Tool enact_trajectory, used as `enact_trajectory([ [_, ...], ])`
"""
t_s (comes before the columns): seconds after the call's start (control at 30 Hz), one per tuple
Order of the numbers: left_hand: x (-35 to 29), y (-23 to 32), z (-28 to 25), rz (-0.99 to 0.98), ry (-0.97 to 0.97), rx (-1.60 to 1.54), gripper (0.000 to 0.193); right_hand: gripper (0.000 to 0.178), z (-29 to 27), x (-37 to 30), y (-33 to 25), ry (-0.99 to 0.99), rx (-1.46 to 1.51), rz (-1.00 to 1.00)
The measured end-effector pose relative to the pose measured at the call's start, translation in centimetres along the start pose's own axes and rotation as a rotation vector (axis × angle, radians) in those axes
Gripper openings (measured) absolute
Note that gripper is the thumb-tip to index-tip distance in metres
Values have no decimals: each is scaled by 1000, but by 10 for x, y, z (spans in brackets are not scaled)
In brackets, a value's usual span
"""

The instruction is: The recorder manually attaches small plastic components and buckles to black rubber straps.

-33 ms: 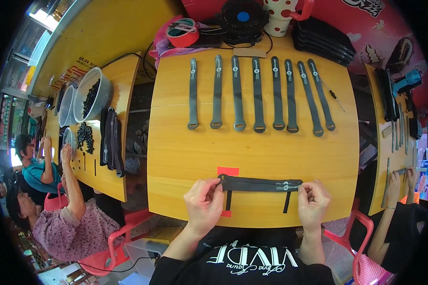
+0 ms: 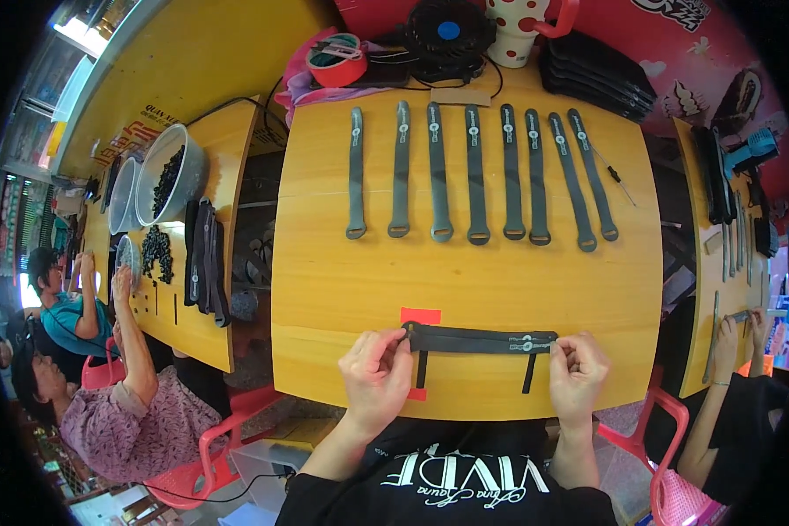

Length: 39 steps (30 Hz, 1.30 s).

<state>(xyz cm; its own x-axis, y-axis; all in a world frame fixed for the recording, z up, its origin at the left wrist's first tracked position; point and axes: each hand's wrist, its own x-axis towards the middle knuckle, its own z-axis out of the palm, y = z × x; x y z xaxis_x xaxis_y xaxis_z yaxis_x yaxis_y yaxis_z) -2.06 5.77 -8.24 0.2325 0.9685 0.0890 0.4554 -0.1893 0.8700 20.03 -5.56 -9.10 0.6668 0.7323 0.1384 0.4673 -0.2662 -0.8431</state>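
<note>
The left hand (image 2: 377, 373) and right hand (image 2: 576, 373) are pinching the two ends of a black strap (image 2: 482, 341), stretching it flat on the table (image 2: 324, 289) between them (light and limp, seemingly; best gripped at its ends). Eight more straps (image 2: 473, 174) are lying beyond.

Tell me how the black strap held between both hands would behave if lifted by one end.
The black strap looks thin and flat, so probably floppy and light. It lies stretched between the left hand and right hand, so it would likely droop. Being flat, it shouldn't roll.
</note>
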Motion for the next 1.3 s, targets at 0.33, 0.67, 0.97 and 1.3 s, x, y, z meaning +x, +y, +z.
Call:
enact_trajectory([
  [0.33, 1, 5, 2, 7, 32, 64, 6, 13, -2, -1, 1, -41, 3, 46],
  [0.67, 4, 4, -1, 478, 29, 445, 22, 13, -3, -1, -1, -39, -17, 22],
  [0.97, 4, 8, -8, 497, -130, 510, 21, 14, -3, -1, -1, -51, -31, -1],
  [1.3, -11, 21, -14, 370, -349, 539, 17, 13, -4, 1, -3, -60, -37, 2],
])
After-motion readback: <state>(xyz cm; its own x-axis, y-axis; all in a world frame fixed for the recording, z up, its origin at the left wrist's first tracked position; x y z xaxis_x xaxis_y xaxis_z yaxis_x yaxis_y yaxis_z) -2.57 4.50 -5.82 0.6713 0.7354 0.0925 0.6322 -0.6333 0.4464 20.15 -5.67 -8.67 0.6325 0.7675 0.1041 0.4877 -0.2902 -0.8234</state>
